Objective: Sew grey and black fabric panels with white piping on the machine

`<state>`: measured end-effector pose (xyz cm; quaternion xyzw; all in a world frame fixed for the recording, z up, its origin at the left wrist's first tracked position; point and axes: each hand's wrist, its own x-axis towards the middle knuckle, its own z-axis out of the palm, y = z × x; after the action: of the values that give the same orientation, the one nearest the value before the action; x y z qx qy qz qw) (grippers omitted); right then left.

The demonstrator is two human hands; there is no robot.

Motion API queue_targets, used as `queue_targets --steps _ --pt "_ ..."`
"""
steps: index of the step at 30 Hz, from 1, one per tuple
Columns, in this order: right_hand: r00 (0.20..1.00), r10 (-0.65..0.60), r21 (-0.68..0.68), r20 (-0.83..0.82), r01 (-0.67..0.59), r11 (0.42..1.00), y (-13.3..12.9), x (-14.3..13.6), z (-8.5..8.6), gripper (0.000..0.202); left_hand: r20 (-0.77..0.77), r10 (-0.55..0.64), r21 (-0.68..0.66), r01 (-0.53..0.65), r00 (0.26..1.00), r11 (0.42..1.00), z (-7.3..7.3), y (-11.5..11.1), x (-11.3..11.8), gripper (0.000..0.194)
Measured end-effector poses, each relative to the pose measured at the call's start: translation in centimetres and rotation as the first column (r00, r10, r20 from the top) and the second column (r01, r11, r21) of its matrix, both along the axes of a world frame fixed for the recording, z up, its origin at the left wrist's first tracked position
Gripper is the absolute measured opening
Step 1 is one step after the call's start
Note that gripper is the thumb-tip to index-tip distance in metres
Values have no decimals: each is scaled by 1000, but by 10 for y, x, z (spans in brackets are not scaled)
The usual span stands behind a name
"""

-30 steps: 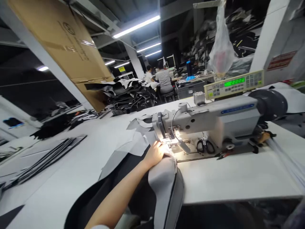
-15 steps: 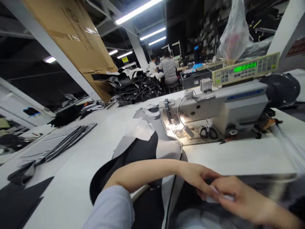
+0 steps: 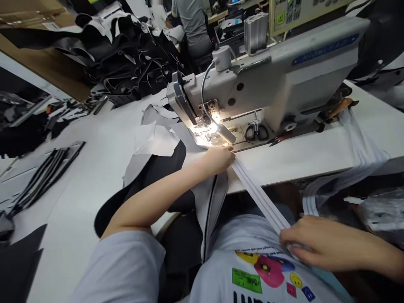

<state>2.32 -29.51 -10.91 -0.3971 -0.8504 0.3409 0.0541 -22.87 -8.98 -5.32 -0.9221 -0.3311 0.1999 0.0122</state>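
A long white tape with grey stripes (image 3: 259, 195) runs taut between my two hands. My left hand (image 3: 219, 160) is closed around its upper end, just in front of the lit needle area of the sewing machine (image 3: 217, 120). Lower down, close to my shirt, my right hand (image 3: 304, 242) grips the same tape. More of the tape (image 3: 350, 168) loops from the right of the machine over the table edge. Grey and black fabric pieces (image 3: 164, 168) lie under my left forearm, partly running beneath the presser foot and hanging off the table.
Black-handled scissors (image 3: 256, 131) lie on the machine bed, near a red-handled pointed tool (image 3: 279, 139). Stacked fabric pieces (image 3: 47, 172) rest on the white table (image 3: 85, 185) at left. Behind is a tall fabric pile (image 3: 126, 63). A person in grey (image 3: 195, 29) sits beyond.
My hands were together at lower right and are now apart. My left hand has gone up to the needle area with the tape, now stretched between both hands. The view has tilted down.
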Motion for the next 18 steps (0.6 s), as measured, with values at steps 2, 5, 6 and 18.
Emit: queue_targets --steps 2,5,6,18 --pt "982 184 84 -51 -180 980 31 -26 -12 23 -18 28 -58 -29 999 998 -6 4 1 38" --pt "987 134 445 -91 -80 892 91 -56 -32 39 112 43 -55 -37 993 998 -10 0 -5 53" --pt "993 97 526 -64 -50 849 112 -65 -37 42 163 48 -41 -42 986 998 -11 -3 -9 59" --pt "1000 -23 677 17 6 736 235 -128 -49 43 314 337 18 -360 888 933 -13 3 -77 30"
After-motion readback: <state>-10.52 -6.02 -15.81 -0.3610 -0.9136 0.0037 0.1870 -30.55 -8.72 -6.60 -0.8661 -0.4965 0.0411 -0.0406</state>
